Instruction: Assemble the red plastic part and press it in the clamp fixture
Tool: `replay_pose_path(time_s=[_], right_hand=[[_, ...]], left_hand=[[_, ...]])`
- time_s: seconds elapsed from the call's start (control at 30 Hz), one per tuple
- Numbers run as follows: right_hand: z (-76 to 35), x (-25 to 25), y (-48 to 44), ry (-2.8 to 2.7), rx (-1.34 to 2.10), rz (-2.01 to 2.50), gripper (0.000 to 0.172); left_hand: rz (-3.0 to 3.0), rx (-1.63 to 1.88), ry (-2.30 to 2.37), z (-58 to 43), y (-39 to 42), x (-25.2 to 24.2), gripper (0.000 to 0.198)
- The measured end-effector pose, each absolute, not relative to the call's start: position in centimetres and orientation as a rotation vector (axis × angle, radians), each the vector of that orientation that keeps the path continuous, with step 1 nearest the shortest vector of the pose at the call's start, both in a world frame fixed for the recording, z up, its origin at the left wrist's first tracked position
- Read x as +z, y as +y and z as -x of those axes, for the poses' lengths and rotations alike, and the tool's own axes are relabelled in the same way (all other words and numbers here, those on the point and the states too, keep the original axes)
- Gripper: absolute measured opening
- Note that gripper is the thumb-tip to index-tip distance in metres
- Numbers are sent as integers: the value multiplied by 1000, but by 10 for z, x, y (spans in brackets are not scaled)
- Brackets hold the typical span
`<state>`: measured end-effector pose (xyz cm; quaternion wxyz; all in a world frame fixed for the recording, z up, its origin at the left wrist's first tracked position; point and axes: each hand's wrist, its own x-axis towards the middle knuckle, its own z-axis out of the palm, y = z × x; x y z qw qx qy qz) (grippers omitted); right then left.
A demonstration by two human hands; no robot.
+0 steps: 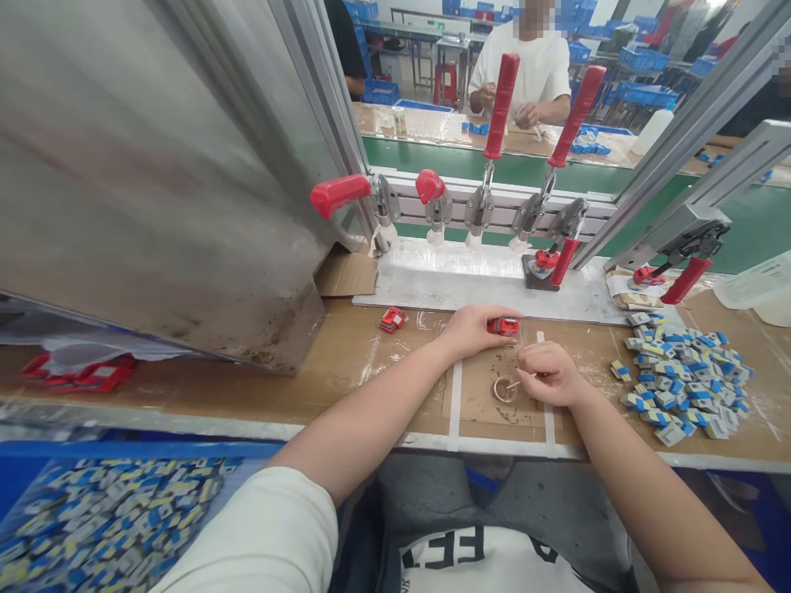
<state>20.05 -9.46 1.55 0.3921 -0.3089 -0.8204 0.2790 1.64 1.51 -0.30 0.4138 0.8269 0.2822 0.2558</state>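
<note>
My left hand (473,329) rests on the brown workbench (346,362) and grips a small red part (503,326) at its fingertips. My right hand (549,375) lies just to the right of it, fingers closed on a thin stick (514,384) whose tip points into a small ring (503,389) lying on the bench. A second red part (391,319) lies loose to the left of my left hand.
A row of red-handled toggle clamps (494,165) stands behind a white plate (470,280). A heap of small blue-and-grey parts (683,379) lies at right, a blue bin (111,519) of them at lower left. A metal panel (154,165) leans at left. A person works across the green belt.
</note>
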Motion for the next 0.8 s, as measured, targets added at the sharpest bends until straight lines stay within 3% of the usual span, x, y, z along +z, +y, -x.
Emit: replay_pose_path(time_s=[0.27, 0.6, 0.8], right_hand=[[-199, 9, -95, -2229, 762, 840, 46], [-204, 9, -90, -1562, 419, 1219, 45], [-201, 11, -87, -1524, 403, 1294, 44]], left_hand=[[-2122, 620, 714, -16, 16, -4, 50], [-2154, 576, 751, -17, 13, 1, 48], [-2227, 561, 730, -17, 13, 3, 45]])
